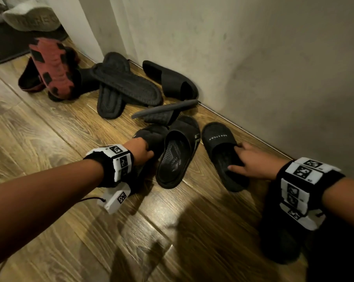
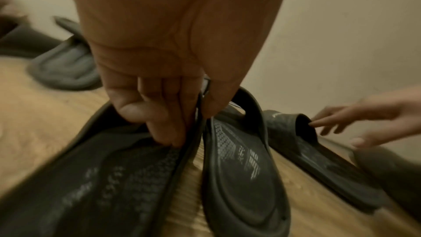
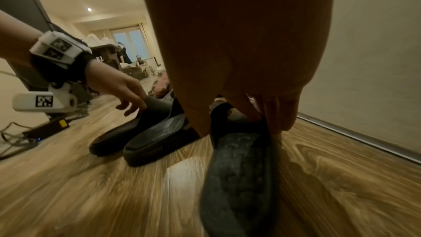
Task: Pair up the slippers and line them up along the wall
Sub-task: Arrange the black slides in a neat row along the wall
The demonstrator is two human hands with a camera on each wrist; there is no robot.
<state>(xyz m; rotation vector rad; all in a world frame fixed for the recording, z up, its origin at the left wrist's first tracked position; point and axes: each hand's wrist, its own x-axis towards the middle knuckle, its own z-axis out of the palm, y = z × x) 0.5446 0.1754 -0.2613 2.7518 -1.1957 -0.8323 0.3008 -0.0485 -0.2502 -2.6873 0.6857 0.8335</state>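
A black slide is pinched at its inner edge by the left hand, fingers curled inside, thumb outside. Just beside it on the floor lies its mate, sole down. A fuzzy slipper near the wall is gripped by the right hand, fingers tucked under its strap. More slippers are piled further along the wall, some overturned.
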